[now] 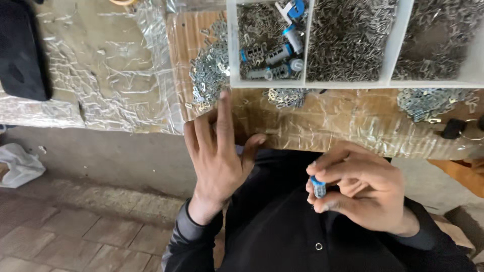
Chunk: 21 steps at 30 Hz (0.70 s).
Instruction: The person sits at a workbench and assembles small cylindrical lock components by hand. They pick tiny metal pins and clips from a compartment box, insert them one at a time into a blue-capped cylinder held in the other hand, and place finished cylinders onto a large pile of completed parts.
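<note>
The worktop point(353, 121), wrapped in crinkled clear film, runs across from 9 to 3 o'clock. A white divided tray point(308, 83) sits at 1 o'clock, its compartments full of small metal clips. The left hand point(217, 151) is raised near the centre, palm open, fingers spread and pointing toward 12 o'clock at a loose clip pile point(209, 75). The right hand point(353, 189), at 4 o'clock, curls closed, pinching a small blue-capped cylinder point(318, 187) between thumb and fingertips, well apart from the left hand.
</note>
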### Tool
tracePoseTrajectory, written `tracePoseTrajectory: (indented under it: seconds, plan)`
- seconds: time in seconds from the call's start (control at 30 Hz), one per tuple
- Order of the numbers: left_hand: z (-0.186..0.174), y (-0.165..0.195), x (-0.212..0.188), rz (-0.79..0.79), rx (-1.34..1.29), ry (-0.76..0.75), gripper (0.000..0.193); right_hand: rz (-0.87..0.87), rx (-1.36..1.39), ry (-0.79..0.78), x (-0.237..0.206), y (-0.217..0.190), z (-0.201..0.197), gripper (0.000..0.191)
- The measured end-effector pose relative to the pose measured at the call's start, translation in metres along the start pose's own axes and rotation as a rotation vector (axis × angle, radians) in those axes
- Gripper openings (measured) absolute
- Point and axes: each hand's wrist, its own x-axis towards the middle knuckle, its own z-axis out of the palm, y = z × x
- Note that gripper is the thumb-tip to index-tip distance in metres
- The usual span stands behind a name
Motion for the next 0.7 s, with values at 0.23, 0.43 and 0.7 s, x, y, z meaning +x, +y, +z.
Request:
tracePoseTrajectory:
  seconds: [0.23,0.43,0.7]
  plan:
    - [-0.014,-0.006,-0.006,0.141,-0.026,-0.074,0.076,0.014,0.068,0.048,-0.006,0.0,-0.007,0.035]
    - [-0.01,-0.003,-0.011,0.441,-0.167,-0.023,0.025,-0.006,0.048,0.045,-0.008,0.0,-0.008,0.034]
    - [-0.014,0.033,0.006,0.088,-0.586,0.057,0.022,-0.003,0.023,0.166,-0.006,-0.008,-0.01,0.035]
